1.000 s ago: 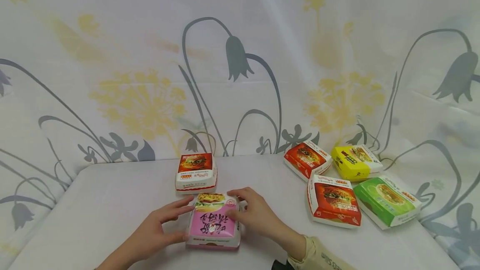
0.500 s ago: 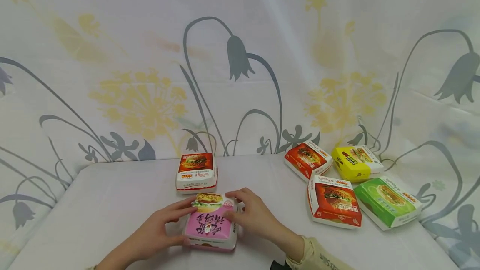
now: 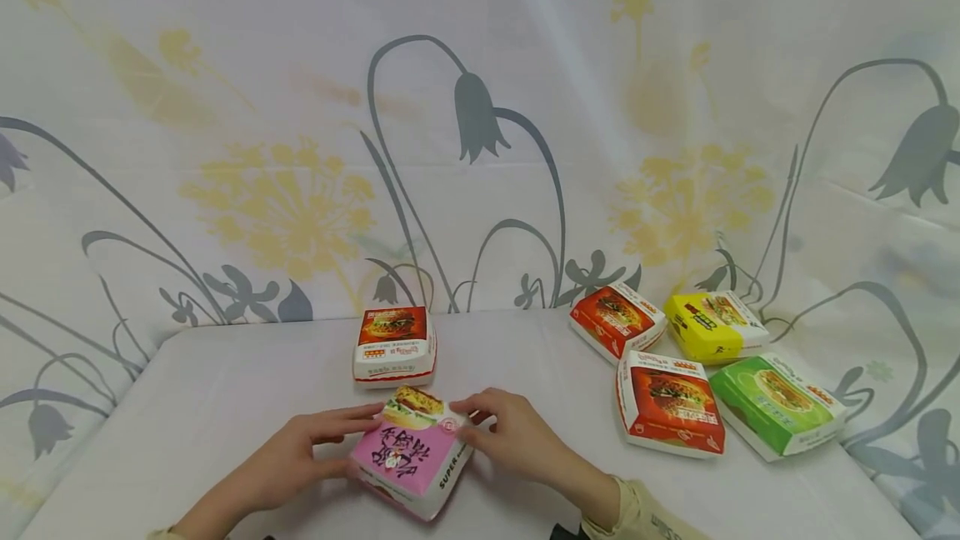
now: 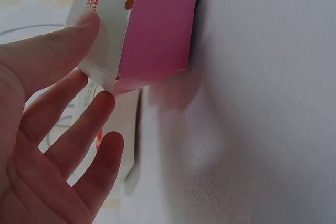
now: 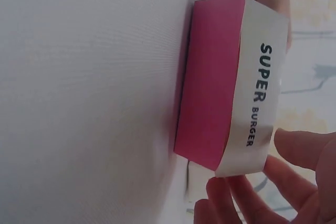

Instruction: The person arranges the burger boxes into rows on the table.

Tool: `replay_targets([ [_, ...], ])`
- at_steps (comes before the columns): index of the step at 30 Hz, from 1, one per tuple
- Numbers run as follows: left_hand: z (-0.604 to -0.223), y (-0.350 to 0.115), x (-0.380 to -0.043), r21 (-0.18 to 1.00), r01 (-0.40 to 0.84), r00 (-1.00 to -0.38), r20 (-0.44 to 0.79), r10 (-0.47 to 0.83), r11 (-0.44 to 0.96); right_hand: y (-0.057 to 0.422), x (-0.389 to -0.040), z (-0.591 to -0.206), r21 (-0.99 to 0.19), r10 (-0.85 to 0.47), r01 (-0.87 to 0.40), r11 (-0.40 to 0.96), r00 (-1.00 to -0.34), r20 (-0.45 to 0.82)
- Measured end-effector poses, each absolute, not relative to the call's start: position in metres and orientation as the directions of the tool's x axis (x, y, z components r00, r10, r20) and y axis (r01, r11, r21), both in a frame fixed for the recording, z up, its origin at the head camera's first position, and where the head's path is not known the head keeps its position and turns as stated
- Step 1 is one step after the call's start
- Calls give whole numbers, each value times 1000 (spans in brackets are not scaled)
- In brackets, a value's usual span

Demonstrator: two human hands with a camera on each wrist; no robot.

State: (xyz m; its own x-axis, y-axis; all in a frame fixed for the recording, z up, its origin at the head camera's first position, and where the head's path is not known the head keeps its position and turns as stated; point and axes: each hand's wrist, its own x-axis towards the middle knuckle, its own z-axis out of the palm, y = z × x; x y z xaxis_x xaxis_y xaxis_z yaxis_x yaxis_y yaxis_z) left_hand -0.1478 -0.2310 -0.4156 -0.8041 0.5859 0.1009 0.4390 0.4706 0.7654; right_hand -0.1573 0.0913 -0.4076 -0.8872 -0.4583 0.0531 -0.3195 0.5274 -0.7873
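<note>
A pink and white burger box (image 3: 408,457) sits turned at an angle on the white tabletop, one corner toward me. My left hand (image 3: 300,452) holds it at its left corner; in the left wrist view the thumb (image 4: 79,35) lies on the white side of the lid and the fingers reach round the corner. At the far right corner, my right hand (image 3: 510,436) grips the box between thumb and fingers. The right wrist view shows the box side lettered "SUPER BURGER" (image 5: 257,85), with the right fingertips at its end.
Just behind stands a red and white burger box (image 3: 393,348). To the right are two more red boxes, one farther back (image 3: 617,319) and one nearer (image 3: 670,402), beside a yellow box (image 3: 712,323) and a green box (image 3: 780,402). A flower-print curtain (image 3: 480,190) hangs behind the table.
Between my hands, the pink box has turned clockwise, so its lettered right side now faces nearer me. My left hand has shifted slightly left; the other boxes stay put.
</note>
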Motion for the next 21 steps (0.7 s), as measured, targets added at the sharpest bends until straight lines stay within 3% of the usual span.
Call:
replay_targets([
  [10, -417, -239, -154, 800, 393, -815, 75, 575, 452, 92, -158, -410, -800, -420, -350, 487, -897, 136],
  [21, -419, -238, -159, 802, 410, -807, 96, 583, 435, 84, -162, -411, -813, -413, -337, 475, -901, 131],
])
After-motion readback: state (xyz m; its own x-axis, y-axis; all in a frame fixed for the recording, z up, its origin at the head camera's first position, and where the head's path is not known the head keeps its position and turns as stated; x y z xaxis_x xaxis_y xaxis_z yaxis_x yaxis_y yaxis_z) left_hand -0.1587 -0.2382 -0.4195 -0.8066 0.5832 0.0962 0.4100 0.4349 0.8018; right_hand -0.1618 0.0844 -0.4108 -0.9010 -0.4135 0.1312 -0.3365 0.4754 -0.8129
